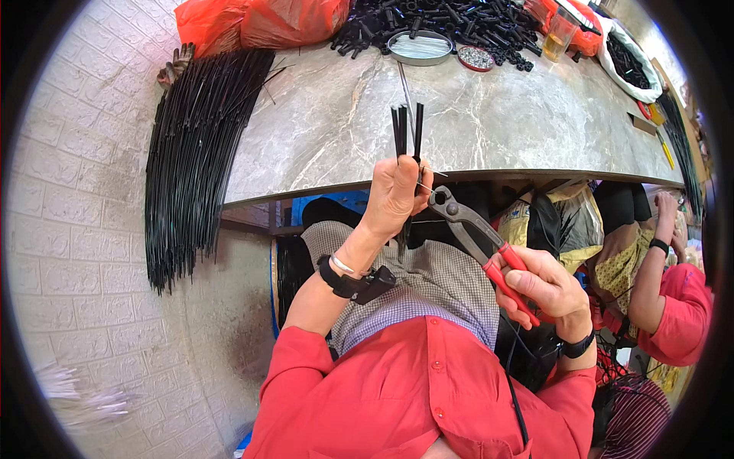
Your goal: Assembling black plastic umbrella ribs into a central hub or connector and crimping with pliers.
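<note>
"What lies nearest, beyond the worker's red shirt (382,382)?"

"The right hand (547,284), its fingers wrapped round the red handles of a pair of pincers (494,269). The tool slants up and leftward, its head just beside the left hand (394,197)."

"Do its jaws grip anything?"

"From where I stand, I cannot tell."

"And the left hand?"

"Thumb and fingers are pressed together on several black strips (419,130), whose ends rise above the grip."

"Next in depth?"

"A grey marbled table (352,138). At its left end, a thick bundle of long black rods (191,161) hangs over the edge."

"And farthest?"

"Along the table's far side: an oval metal tray (420,62) of white sticks (420,47); to its right, a small red tin (475,69); behind both, a heap of short black tubes (459,17); to the left, red plastic bags (283,23)."
</note>
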`<state>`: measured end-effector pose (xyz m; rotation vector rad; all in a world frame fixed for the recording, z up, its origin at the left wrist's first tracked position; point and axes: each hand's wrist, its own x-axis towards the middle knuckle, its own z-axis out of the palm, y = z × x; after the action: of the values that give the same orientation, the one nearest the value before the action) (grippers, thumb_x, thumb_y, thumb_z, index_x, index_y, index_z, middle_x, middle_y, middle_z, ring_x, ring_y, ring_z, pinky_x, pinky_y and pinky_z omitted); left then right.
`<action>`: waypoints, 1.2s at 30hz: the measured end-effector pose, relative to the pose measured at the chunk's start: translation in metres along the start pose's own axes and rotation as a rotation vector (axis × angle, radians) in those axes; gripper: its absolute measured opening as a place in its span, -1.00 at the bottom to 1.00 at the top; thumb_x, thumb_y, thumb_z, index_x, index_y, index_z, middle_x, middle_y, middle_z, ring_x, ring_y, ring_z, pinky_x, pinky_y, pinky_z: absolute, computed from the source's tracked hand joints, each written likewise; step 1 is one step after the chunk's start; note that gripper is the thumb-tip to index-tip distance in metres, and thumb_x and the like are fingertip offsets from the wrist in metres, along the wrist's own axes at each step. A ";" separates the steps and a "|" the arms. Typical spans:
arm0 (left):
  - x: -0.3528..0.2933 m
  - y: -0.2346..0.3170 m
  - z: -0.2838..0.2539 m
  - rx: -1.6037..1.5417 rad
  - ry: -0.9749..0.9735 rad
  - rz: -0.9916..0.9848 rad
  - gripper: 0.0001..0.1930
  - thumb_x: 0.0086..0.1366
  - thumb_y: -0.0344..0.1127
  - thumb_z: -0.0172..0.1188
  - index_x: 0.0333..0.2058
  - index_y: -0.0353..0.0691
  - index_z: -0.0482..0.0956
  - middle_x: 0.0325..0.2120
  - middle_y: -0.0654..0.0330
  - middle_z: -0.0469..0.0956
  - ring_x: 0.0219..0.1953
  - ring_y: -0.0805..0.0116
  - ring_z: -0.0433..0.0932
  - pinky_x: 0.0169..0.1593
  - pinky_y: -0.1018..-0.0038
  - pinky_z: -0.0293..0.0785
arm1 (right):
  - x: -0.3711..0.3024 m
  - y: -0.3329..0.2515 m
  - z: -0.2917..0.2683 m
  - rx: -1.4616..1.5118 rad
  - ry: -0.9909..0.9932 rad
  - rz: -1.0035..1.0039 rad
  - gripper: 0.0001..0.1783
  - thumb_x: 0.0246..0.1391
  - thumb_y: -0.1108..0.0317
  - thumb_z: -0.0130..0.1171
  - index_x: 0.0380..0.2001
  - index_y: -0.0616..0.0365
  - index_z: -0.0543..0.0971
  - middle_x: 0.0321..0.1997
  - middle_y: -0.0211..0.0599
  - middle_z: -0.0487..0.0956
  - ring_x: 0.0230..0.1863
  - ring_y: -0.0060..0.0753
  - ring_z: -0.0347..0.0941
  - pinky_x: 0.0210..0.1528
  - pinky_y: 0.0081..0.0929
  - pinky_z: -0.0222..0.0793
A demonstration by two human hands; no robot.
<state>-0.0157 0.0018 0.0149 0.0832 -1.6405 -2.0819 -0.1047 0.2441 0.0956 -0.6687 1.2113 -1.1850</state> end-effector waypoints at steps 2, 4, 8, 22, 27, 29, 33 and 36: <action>-0.001 0.002 0.002 -0.101 -0.030 -0.062 -0.33 0.18 0.35 -0.05 -0.61 -0.27 0.37 -0.79 0.35 0.25 -0.77 0.65 0.19 -0.71 0.67 0.09 | -0.002 -0.001 -0.001 -0.035 -0.009 -0.012 -0.77 0.28 0.29 -0.16 -0.28 0.29 0.33 -0.59 -0.35 0.42 -0.76 -0.61 0.30 -0.72 -0.64 0.22; -0.002 0.004 0.003 -0.113 -0.048 -0.072 -0.32 0.17 0.37 -0.07 -0.61 -0.27 0.36 -0.79 0.34 0.25 -0.77 0.65 0.20 -0.71 0.68 0.09 | -0.004 -0.002 -0.003 -0.032 -0.019 -0.008 -0.78 0.27 0.31 -0.16 -0.26 0.30 0.33 -0.60 -0.36 0.42 -0.75 -0.62 0.30 -0.72 -0.65 0.22; 0.000 0.003 0.007 -0.099 -0.066 -0.050 -0.30 0.14 0.41 -0.11 -0.61 -0.25 0.35 -0.78 0.35 0.24 -0.76 0.66 0.20 -0.70 0.69 0.07 | -0.001 -0.001 -0.005 -0.086 -0.028 -0.031 -0.79 0.27 0.33 -0.15 -0.25 0.29 0.33 -0.58 -0.37 0.42 -0.73 -0.62 0.32 -0.70 -0.65 0.23; -0.001 0.006 -0.012 -0.103 -0.097 -0.098 -0.28 0.06 0.51 -0.23 -0.61 -0.16 0.23 -0.82 0.41 0.06 -0.78 0.61 0.01 -0.69 0.64 -0.07 | 0.020 -0.022 -0.046 -0.595 0.322 -0.141 -0.67 0.10 0.41 0.02 -0.08 0.35 0.39 -0.39 -0.25 0.46 -0.43 -0.47 0.41 -0.41 -0.48 0.36; -0.007 -0.001 0.005 -0.135 -0.257 -0.097 -0.27 -0.01 0.53 -0.18 -0.61 -0.17 0.23 -0.83 0.41 0.06 -0.78 0.61 0.03 -0.68 0.63 -0.05 | 0.079 0.015 -0.132 -1.523 0.983 -0.240 -0.67 0.00 0.44 0.01 -0.13 0.34 0.39 -0.25 0.10 0.48 -0.21 0.13 0.43 -0.19 -0.13 0.37; -0.021 0.010 0.014 -0.132 -0.125 -0.167 -0.27 -0.06 0.55 -0.13 -0.61 -0.16 0.23 -0.83 0.41 0.07 -0.78 0.59 0.04 -0.68 0.62 -0.04 | 0.106 0.027 -0.161 -1.510 1.075 -0.115 -0.54 -0.06 0.39 0.13 -0.02 0.21 0.39 -0.16 0.03 0.45 -0.11 0.07 0.39 -0.15 -0.12 0.38; -0.053 0.040 -0.006 -0.082 -0.122 0.165 -0.28 -0.07 0.54 -0.10 -0.60 -0.14 0.22 -0.81 0.39 0.09 -0.79 0.58 0.04 -0.68 0.60 -0.05 | 0.121 0.028 -0.142 -1.657 1.262 -0.173 -0.45 -0.08 0.29 0.22 0.02 0.19 0.38 0.02 0.01 0.40 0.01 0.04 0.34 -0.02 -0.08 0.33; -0.058 0.067 0.002 0.046 0.137 0.417 -0.27 -0.04 0.55 -0.13 -0.60 -0.15 0.20 -0.81 0.41 0.08 -0.79 0.60 0.03 -0.69 0.61 -0.08 | 0.102 0.026 -0.112 -1.501 1.109 -0.481 -0.44 -0.09 0.32 0.23 0.03 0.19 0.38 0.02 0.00 0.39 0.03 0.06 0.31 0.03 -0.07 0.29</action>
<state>0.0574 0.0164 0.0635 -0.0929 -1.4759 -1.6865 -0.2096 0.1768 0.0060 -1.5147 3.0806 -0.7887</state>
